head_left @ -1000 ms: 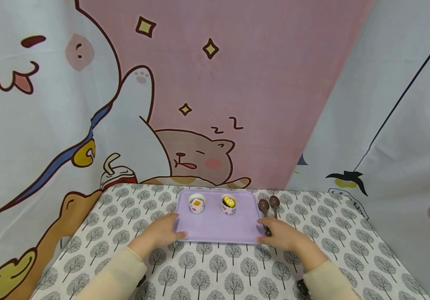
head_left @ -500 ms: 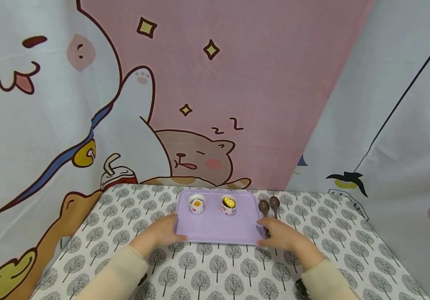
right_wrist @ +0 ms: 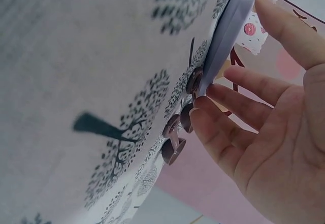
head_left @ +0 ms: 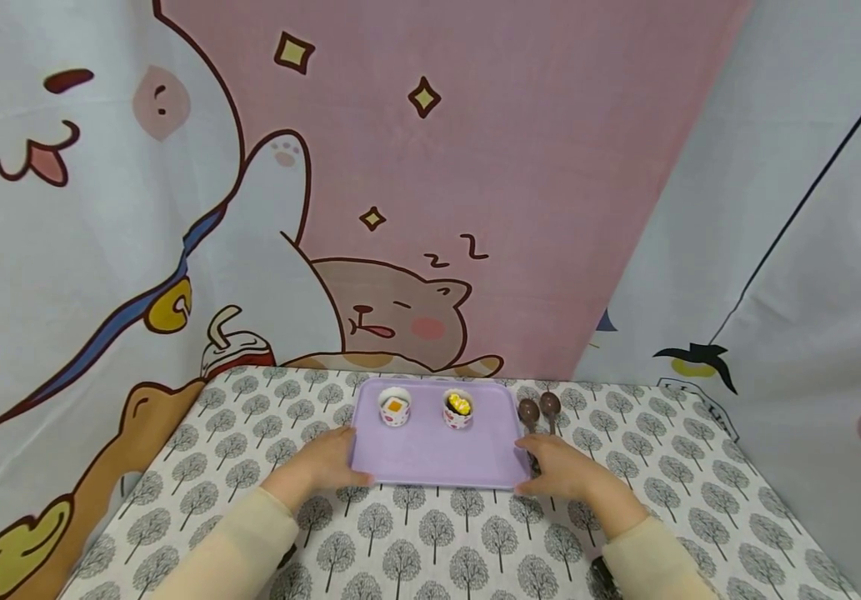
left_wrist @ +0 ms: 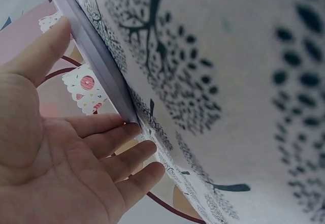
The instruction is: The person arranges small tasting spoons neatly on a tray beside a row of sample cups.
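A lilac rectangular tray [head_left: 430, 454] lies flat on the table between both hands. My left hand [head_left: 328, 461] is at its left side, fingers nearly straight against the edge and thumb at the front corner. At the opposite side my right hand [head_left: 561, 467] does likewise, its fingertips at the tray's rim in the right wrist view. Two small patterned paper cups stand on the tray: the left cup [head_left: 395, 417] shows white contents with an orange square, the right cup [head_left: 458, 419] yellow and black contents. Their exact contents are too small to tell.
Two brown spoons [head_left: 550, 405] lie right of the tray, close to the right hand, which partly hides their handles. A white cloth with grey tree prints [head_left: 430, 533] covers the table. Cartoon-printed curtains [head_left: 520, 208] hang behind it and at the sides.
Both hands stay at the tray's sides with only tiny shifts. The tray, cups and spoons have not visibly moved.
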The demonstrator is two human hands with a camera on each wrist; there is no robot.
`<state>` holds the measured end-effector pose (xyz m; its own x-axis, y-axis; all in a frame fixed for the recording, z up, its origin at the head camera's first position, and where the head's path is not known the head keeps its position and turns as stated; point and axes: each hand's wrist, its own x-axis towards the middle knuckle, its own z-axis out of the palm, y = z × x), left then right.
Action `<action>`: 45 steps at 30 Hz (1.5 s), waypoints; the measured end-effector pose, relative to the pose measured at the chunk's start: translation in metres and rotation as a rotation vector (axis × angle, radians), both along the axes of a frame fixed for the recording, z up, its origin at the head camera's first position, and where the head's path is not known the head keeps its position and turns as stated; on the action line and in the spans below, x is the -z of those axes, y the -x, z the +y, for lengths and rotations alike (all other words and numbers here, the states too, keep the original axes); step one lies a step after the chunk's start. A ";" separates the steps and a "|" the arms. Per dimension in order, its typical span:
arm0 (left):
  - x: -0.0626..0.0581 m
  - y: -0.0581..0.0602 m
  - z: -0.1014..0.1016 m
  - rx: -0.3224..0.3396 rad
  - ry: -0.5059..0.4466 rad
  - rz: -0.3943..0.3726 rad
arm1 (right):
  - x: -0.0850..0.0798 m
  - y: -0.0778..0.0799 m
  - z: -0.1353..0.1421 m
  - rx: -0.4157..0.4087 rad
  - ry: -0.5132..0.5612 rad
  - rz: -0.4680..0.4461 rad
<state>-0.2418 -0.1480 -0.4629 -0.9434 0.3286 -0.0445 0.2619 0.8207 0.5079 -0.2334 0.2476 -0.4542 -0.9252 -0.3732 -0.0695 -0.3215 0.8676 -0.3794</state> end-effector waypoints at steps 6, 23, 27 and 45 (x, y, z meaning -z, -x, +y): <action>0.000 0.004 0.000 -0.004 -0.015 -0.012 | 0.002 0.005 0.001 0.000 -0.019 0.008; -0.002 0.008 0.000 0.006 -0.013 -0.024 | 0.002 0.008 0.002 0.014 -0.033 -0.007; -0.002 0.006 0.001 -0.003 -0.006 -0.030 | 0.001 0.006 0.003 0.014 -0.032 -0.001; -0.004 0.003 0.002 -0.019 -0.004 -0.031 | 0.002 0.006 0.001 0.032 -0.025 -0.016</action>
